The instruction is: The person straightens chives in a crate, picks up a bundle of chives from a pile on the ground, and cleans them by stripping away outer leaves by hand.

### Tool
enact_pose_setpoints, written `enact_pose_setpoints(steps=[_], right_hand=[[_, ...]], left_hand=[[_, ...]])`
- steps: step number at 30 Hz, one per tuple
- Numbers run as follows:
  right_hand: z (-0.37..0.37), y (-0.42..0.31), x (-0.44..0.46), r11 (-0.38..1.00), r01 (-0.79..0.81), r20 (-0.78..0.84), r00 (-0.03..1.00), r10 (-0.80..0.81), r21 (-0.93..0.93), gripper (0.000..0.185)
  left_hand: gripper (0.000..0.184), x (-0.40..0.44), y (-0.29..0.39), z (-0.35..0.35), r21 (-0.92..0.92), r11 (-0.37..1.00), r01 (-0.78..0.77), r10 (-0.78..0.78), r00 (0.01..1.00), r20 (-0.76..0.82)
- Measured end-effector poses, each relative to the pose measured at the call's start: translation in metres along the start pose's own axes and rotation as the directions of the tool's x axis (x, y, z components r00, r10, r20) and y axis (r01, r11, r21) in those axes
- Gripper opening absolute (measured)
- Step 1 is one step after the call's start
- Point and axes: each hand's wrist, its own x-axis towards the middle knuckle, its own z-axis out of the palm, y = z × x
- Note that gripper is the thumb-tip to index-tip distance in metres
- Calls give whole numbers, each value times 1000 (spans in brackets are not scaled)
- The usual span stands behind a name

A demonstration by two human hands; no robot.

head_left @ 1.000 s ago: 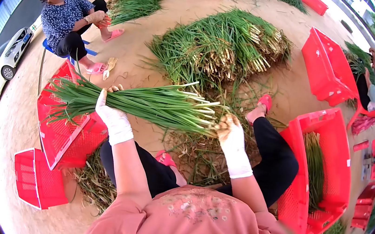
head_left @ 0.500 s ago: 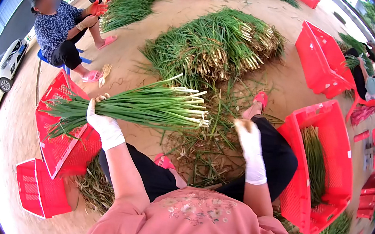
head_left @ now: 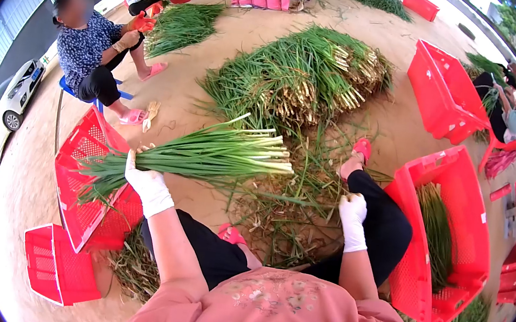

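We are observing the left hand (head_left: 147,185) closing round the leafy part of a green-stalk bunch (head_left: 220,155), which it is holding up before the knees. The bunch's long axis is running crosswise: pale stem ends are pointing right and slightly away, leaves are drooping left and nearer. The right hand (head_left: 353,212) is curling into a fist beside the right knee; whether it is gripping the strand next to it, we cannot tell.

Below, loose trimmings (head_left: 283,219) are covering bare earth (head_left: 181,103). The yard is lying open, a metal-clad building (head_left: 7,27) bordering it at upper left.

We are counting one large heap (head_left: 294,78) ahead, one white car (head_left: 15,96), two red crates (head_left: 58,265) at left, one stalk-holding crate (head_left: 410,286) by the right knee, and three seated co-workers (head_left: 85,43).
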Motion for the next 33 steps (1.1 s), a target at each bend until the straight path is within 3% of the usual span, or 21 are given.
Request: enact_pose_setpoints(steps=[3, 6, 7, 8, 9, 10, 11, 12, 14, 16, 18, 19, 20, 22, 24, 26, 28, 29, 30, 32, 33], right_hand=[[-15, 21, 8, 993, -109, 12, 994, 109, -44, 31], [-20, -6, 2, 972, -8, -26, 1000, 2, -237, 43], [-23, -23, 4, 989, 52, 17, 999, -51, -137, 56], [-21, -37, 15, 972, 161, 147, 971, -187, 173, 62], [-40, -79, 3, 824, -4, 238, 958, -159, 567, 58], [-40, -105, 2, 578, -185, 368, 904, -217, 795, 54], [-53, -138, -2, 397, -284, 413, 864, -289, 873, 52], [-64, -165, -4, 406, -258, 406, 849, -339, 877, 51], [-60, -203, -2, 593, -64, 312, 892, -326, 803, 46], [-37, -218, 4, 662, 4, 319, 874, -367, 750, 33], [-44, -216, -2, 615, -36, 421, 760, -496, 788, 26], [-64, -216, -7, 536, -229, 529, 676, -513, 813, 21], [-77, -210, -8, 535, -230, 529, 676, -513, 813, 21], [-93, -190, -6, 77, -628, 508, 543, -669, 774, 23], [-86, -165, 2, -465, -732, 222, 626, -747, 498, 23], [-100, -149, 14, -688, -602, -57, 735, -676, 405, 15], [-115, -137, 24, -759, -494, -132, 795, -592, 424, 13], [-119, -132, 17, -533, -335, 92, 898, -429, 777, 28], [-114, -132, 24, -120, -347, 269, 866, -423, 930, 32], [-85, -142, 20, 484, -70, 270, 895, -356, 872, 24], [-83, -155, 12, 419, -205, 365, 863, -349, 884, 21]], left_hand=[[9, 14, 2, -21, -75, 995, 64, -76, 981, -181], [10, 32, 0, -53, -32, 996, 80, -85, 969, -231], [11, 36, -3, -63, 38, 997, 62, -55, 985, -161], [11, 43, -5, -70, -46, 993, 112, -120, 960, -254], [11, 37, -9, -64, -35, 991, 125, -130, 954, -271], [12, 31, -14, -60, -20, 990, 141, -141, 947, -289], [12, 29, -19, -60, -13, 989, 150, -147, 947, -285], [12, 28, -24, -62, -11, 981, 192, -187, 938, -292], [13, 24, -34, -59, -13, 971, 240, -232, 922, -309], [13, 25, -45, -71, 111, 975, 194, -174, 971, -165], [13, 18, -44, -57, -56, 950, 306, -305, 884, -354], [12, 18, -43, -55, -92, 945, 314, -325, 868, -376], [12, 16, -41, -56, -131, 938, 320, -345, 849, -400], [12, 26, -39, -78, -104, 933, 343, -358, 867, -346], [11, 37, -39, -91, -75, 927, 368, -374, 881, -290], [12, 41, -40, -93, -232, 887, 398, -457, 826, -330], [13, 41, -47, -101, -118, 926, 358, -377, 870, -317], [14, 40, -50, -104, 1, 951, 308, -294, 910, -294], [14, 41, -52, -105, -3, 952, 307, -294, 910, -294], [14, 43, -56, -101, -63, 961, 271, -273, 876, -397], [14, 37, -57, -92, -62, 960, 273, -274, 877, -394]])
